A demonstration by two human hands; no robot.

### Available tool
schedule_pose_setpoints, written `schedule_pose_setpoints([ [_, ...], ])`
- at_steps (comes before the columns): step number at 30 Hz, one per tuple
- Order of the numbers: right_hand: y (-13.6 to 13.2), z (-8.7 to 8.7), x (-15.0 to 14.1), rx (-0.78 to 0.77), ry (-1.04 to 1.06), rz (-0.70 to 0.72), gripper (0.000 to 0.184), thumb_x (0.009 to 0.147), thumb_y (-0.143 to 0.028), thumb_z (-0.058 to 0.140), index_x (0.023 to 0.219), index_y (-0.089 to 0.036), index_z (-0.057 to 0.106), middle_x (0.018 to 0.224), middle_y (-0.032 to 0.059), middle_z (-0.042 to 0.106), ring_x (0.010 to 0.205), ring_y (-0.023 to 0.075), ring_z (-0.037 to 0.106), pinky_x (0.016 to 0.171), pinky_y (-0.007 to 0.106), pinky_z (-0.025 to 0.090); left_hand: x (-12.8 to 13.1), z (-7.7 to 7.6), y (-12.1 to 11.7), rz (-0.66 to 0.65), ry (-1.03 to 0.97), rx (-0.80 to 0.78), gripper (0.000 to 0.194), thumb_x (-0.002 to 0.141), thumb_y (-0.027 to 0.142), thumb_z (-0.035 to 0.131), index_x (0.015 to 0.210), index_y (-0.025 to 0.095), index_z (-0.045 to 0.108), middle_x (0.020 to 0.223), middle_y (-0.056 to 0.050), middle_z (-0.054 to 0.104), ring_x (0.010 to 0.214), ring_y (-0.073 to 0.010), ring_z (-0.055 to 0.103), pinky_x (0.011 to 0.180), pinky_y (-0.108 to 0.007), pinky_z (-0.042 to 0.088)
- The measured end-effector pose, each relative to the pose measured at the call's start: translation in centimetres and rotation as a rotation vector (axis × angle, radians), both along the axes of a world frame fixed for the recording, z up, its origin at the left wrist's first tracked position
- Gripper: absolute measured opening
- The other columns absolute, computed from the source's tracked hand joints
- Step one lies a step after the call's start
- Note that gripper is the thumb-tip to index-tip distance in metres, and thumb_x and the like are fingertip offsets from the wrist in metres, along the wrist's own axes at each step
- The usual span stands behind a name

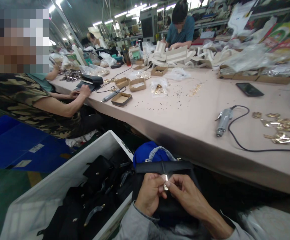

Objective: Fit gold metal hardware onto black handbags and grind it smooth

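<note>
A black handbag (182, 167) rests in front of me, its handle (161, 149) wrapped in clear plastic. Over the bag's front, my left hand (149, 191) and my right hand (186, 193) meet with fingers pinched on a shiny gold metal clasp (166, 181). The clasp sits below the bag's top flap; whether it is fastened to the bag I cannot tell. Behind the handle shows something blue (145, 151). The fingertips partly cover the clasp.
Left of me stands a white bin (60, 173) holding several black bags (100, 170). On the table (184, 123) lie an electric screwdriver (223, 122) with its cord, gold metal parts (284, 128), a phone (249, 89) and small cardboard boxes (122, 99). A co-worker in camouflage (47, 103) sits at left.
</note>
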State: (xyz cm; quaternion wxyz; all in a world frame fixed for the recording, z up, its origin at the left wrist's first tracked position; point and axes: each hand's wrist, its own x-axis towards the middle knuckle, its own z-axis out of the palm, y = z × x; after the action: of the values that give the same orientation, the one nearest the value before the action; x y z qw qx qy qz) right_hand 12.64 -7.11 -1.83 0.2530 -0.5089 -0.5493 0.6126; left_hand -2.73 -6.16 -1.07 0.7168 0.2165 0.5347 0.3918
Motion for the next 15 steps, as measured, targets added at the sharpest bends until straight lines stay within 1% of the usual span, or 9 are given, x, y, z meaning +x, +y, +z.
schedule_pose_setpoints([
  [4, -0.2, -0.5, -0.2, -0.013, 0.027, -0.010, 0.047, 0.099, -0.055, 0.056, 0.077, -0.014, 0.064, 0.065, -0.0027, 0.050, 0.061, 0.0111, 0.037, 0.056, 0.026, 0.025, -0.5, -0.4, 0.0, -0.009, -0.086, -0.049, 0.034, 0.066, 0.037, 0.083, 0.059, 0.014, 0.059, 0.046, 0.006, 0.040, 0.040, -0.0043, 0.031, 0.034, -0.018, 0.029],
  [7, -0.2, -1.0, -0.4, -0.029, 0.075, -0.010, 0.048, 0.099, -0.057, 0.057, 0.076, -0.015, 0.062, 0.064, -0.0027, 0.050, 0.060, 0.0107, 0.037, 0.055, 0.026, 0.025, -0.9, -0.6, -0.1, 0.004, -0.151, -0.089, 0.029, 0.065, 0.032, 0.084, 0.064, 0.013, 0.061, 0.052, 0.005, 0.046, 0.042, -0.0038, 0.032, 0.033, -0.017, 0.031],
  [10, -0.2, -1.3, -0.4, -0.054, 0.108, -0.019, 0.048, 0.098, -0.057, 0.058, 0.075, -0.015, 0.061, 0.062, -0.0031, 0.049, 0.058, 0.0098, 0.035, 0.054, 0.026, 0.024, -1.1, -0.4, -0.1, 0.036, -0.194, -0.075, 0.026, 0.063, 0.025, 0.084, 0.070, 0.013, 0.062, 0.058, 0.004, 0.049, 0.042, -0.0031, 0.033, 0.032, -0.016, 0.032],
  [13, -0.1, -1.3, -0.4, -0.079, 0.133, -0.025, 0.048, 0.098, -0.058, 0.057, 0.077, -0.015, 0.061, 0.061, -0.0037, 0.048, 0.056, 0.0093, 0.032, 0.053, 0.026, 0.022, -1.1, -0.1, -0.1, 0.057, -0.168, -0.056, 0.024, 0.063, 0.022, 0.081, 0.078, 0.012, 0.066, 0.063, 0.002, 0.055, 0.042, -0.0043, 0.038, 0.033, -0.017, 0.036],
  [15, 0.0, -1.3, -0.3, -0.071, 0.141, -0.019, 0.048, 0.098, -0.057, 0.057, 0.078, -0.014, 0.062, 0.061, -0.0032, 0.049, 0.056, 0.0097, 0.033, 0.053, 0.026, 0.022, -0.9, 0.0, -0.1, 0.051, -0.105, -0.034, 0.022, 0.064, 0.025, 0.079, 0.075, 0.011, 0.067, 0.060, 0.001, 0.056, 0.041, -0.0055, 0.039, 0.033, -0.019, 0.038],
])
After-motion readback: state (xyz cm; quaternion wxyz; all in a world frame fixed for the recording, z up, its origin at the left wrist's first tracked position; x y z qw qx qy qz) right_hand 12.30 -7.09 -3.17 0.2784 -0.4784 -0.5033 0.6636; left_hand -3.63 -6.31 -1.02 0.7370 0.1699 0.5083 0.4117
